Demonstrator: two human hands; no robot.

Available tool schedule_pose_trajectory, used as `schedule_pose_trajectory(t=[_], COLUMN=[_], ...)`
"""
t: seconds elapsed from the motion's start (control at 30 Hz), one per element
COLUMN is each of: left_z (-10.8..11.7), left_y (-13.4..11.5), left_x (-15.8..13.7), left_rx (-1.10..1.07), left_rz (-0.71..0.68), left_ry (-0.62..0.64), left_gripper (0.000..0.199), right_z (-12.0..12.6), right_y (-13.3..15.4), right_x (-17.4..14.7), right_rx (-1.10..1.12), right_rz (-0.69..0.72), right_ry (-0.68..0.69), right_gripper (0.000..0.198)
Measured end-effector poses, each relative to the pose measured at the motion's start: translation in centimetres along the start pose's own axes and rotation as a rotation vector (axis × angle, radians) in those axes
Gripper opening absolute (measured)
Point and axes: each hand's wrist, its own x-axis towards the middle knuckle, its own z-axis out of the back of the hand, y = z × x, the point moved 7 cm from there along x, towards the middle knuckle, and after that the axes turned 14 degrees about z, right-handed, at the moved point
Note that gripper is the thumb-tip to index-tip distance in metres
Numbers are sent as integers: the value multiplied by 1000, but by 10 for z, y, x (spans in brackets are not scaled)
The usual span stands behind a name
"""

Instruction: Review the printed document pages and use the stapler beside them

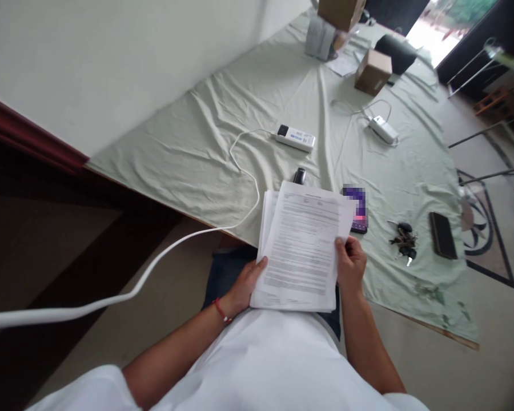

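A stack of printed paper sheets is held in front of my body, over the near edge of the table. My left hand grips its left edge, thumb on top and fingers hidden underneath. At the right edge, my right hand pinches the paper between thumb and curled fingers. The top sheet lies slightly askew, with more sheets showing at the left. Just beyond the papers sits a small black object. Partly covered by the right edge of the sheets is a phone with a lit, blurred screen.
On the green tablecloth lie a white power strip with a cable, a white adapter, keys and a dark wallet-like object. Farther back stand cardboard boxes. A wall borders the left.
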Motion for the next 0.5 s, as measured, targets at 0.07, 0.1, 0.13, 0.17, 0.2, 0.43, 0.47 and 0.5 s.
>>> schedule_pose_trajectory(t=[0.07, 0.1, 0.13, 0.17, 0.2, 0.43, 0.47, 0.5], left_z=[1, 2, 4, 6, 8, 8, 8, 8], left_y=[0, -1, -2, -4, -5, -6, -6, -5], left_x=[1, 1, 1, 0, 0, -2, -2, -1], left_rx=[-41, -57, -64, -62, -48, 20, 11, -1], left_rz=[5, -3, -20, -42, -62, -80, -76, -73], left_ry=[14, 11, 2, -10, -20, 29, 31, 27], left_gripper=[56, 54, 50, 47, 43, 45, 46, 47], right_z=[3, 4, 6, 8, 12, 55, 59, 61], right_y=[-2, -2, -2, -2, -2, 11, 13, 13], right_x=[0, 0, 0, 0, 0, 7, 9, 10], right_rx=[-20, -36, -53, -71, -90, -215, -208, -192], right_rz=[1, 3, 4, 1, -5, -3, -8, -20], right_ry=[-18, -22, -23, -26, -30, -117, -114, -104], right_gripper=[39, 39, 39, 40, 40, 40, 40, 40])
